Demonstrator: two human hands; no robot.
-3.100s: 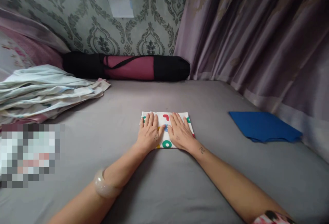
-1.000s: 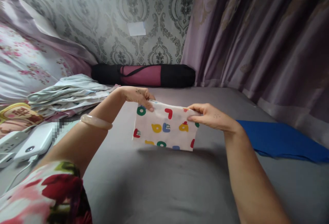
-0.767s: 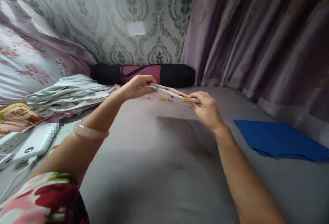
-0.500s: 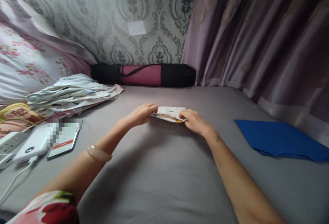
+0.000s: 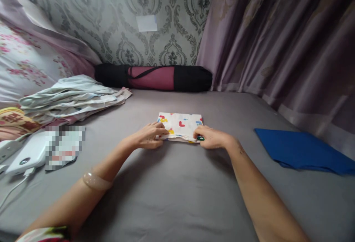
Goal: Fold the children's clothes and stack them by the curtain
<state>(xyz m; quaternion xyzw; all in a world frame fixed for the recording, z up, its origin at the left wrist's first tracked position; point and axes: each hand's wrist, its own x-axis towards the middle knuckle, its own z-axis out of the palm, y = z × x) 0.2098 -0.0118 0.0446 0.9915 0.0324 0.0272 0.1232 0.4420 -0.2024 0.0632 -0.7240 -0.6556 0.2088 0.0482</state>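
White cloth: red "L"; left fingers, right fingers gripping edge.

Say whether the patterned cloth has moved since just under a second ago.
Yes: the patterned cloth has come down, now showing lower in the view and farther below the long black-and-maroon bag at the back.

A home bedroom: grey sheet, floral bedding, long purple curtain, ornate damask-style wallpaper.
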